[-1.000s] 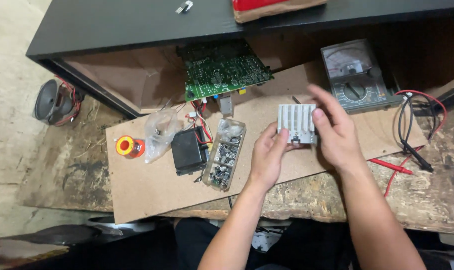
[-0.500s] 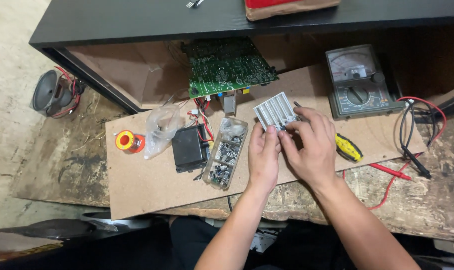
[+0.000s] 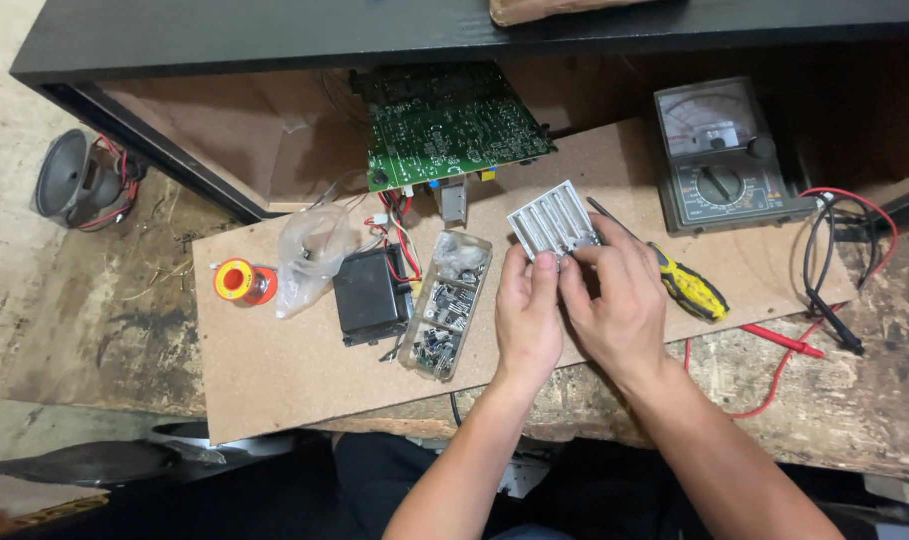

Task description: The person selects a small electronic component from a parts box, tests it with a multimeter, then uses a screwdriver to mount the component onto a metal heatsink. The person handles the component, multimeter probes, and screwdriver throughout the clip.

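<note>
**Both hands on a finned heatsink at a cluttered repair bench**

A rough, stained bench (image 3: 874, 400) carries a sheet of brown particle board (image 3: 274, 370), with a black shelf (image 3: 274, 30) running along the far edge. Off the bench's left end, a small loudspeaker (image 3: 69, 180) with red wires lies on the floor. On the board's left part sits a spool of solder (image 3: 239, 281) with an orange and yellow face, and just beside it a crumpled clear plastic bag (image 3: 311, 250). Next comes a black box-shaped part (image 3: 371, 296), wired in red and white, touching or nearly touching a clear compartment box (image 3: 445, 304) full of small electronic parts. Behind these, a green circuit board (image 3: 444, 120) leans out from under the shelf at the board's far edge.

Near the board's middle, the silver finned heatsink (image 3: 549, 220) is tilted, its lower end gripped by both hands. The left hand (image 3: 529, 310) pinches that end with fingers closed narrow on it; the right hand (image 3: 619, 300) curls its fingers over the same end, possibly on a small part there, though this is too small to tell. A yellow-and-black screwdriver (image 3: 689, 288) lies just right of the right hand. Toward the far right corner stands an analogue multimeter (image 3: 719, 155), its red and black leads (image 3: 824, 300) trailing over the bench's right side.
</note>
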